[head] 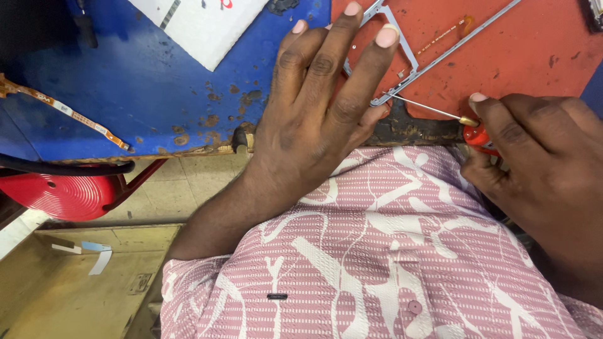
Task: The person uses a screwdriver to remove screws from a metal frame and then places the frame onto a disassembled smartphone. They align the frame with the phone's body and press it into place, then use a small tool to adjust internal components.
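That thin grey metal frame [402,63] on the red mat [534,56] looks bendy (light too), so left hand [314,119] presses it fingers-spread, right hand [540,157] pinching the screwdriver [465,122] at its corner.

Worn blue bench top [157,88] with rust-coloured chips along its front edge. White sheet [204,25] lying at its far side. Orange flex ribbon cable [63,112] running diagonally across the blue surface at left. Red work mat [540,44] covering the right part of the bench. Red ribbed stool seat [63,194] on a dark frame, below the bench edge. Brown cardboard box [75,282] on the floor, bearing strips of pale tape. Pink shirt [377,263] with white pattern, foreground.
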